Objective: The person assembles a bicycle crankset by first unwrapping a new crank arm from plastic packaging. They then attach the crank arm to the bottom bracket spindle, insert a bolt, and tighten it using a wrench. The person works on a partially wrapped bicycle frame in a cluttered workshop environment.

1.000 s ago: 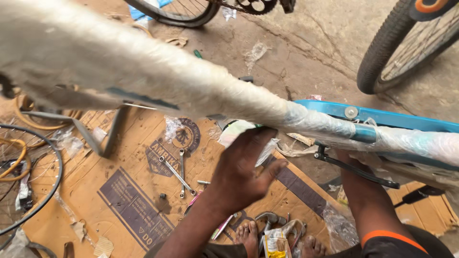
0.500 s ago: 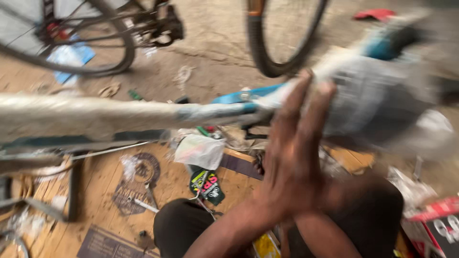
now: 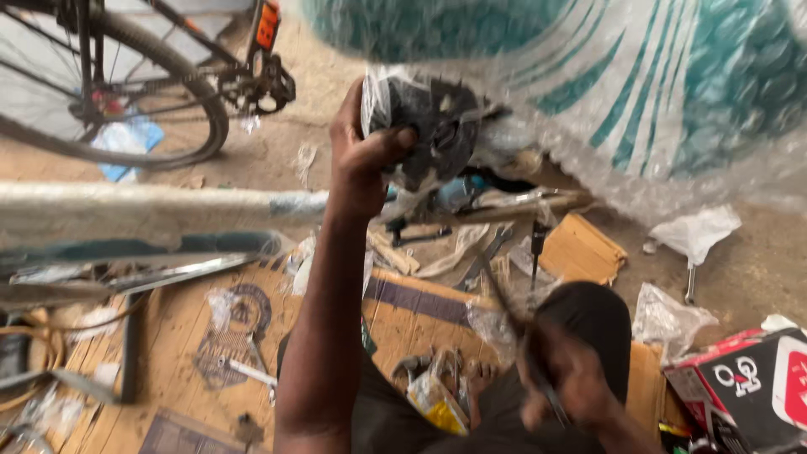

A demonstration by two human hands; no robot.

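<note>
The fingers (image 3: 395, 139) of the left hand (image 3: 366, 155) curl shut around a dark, plastic-wrapped part (image 3: 433, 134), thumb and fingertips pinching its left edge where the clear wrap bunches. The arm rises straight up from the lap, so the part sits at the top of the reach, high in the view and directly against the fingers, not beyond them. It hangs just below and touching a large bubble-wrapped bundle (image 3: 639, 101) with teal stripes, which spreads to the right and overhead. The part looks roughly flat and round, its face turned toward the camera; its exact kind is too blurred to tell.

The right hand (image 3: 559, 391) is low, over the right knee, well apart from the part. It is blurred; it seems closed on a thin dark tool (image 3: 513, 324) that slants up and to the left, though how the fingers lie I cannot tell. The left hand is therefore much the nearer to the wrapped part.

A long wrapped tube (image 3: 160, 206) runs level from the left edge toward the left wrist. Below lie flattened cardboard (image 3: 185, 328) with loose tools, a red box (image 3: 744, 387) at the right, and a bicycle wheel (image 3: 118, 92) upper left.
</note>
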